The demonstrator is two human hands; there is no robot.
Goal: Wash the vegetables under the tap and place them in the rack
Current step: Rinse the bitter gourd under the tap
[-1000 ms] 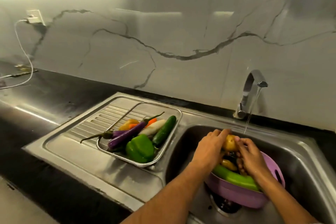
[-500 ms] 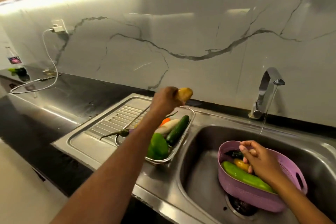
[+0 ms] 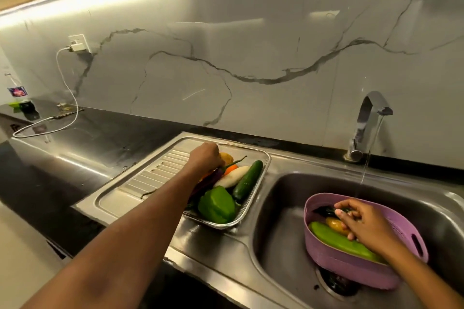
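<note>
Huge marble-look wall across the top of the frame, dark counter below it at left. Steel sink filling the lower right, tap at right centre running a thin stream down into the purple colander, parked there probably so the unwashed lot sits right under the water. Metal rack at frame centre on the ribbed drainboard, likely so drips run off toward the basin. In the rack: green pepper, cucumber, a white vegetable, purple aubergine partly hidden under the arm. Left hand at the rack's far corner, fingers curled over a yellowish potato, setting it down among the washed ones by the look of it. Right hand down in the colander, fingers bent round a dark vegetable; firm hold or mere touch, cannot tell. Long green vegetable and a yellow one waiting there too. Upper left: charger in the socket. Far left, a bottle with a coloured label, writing too small to read.
</note>
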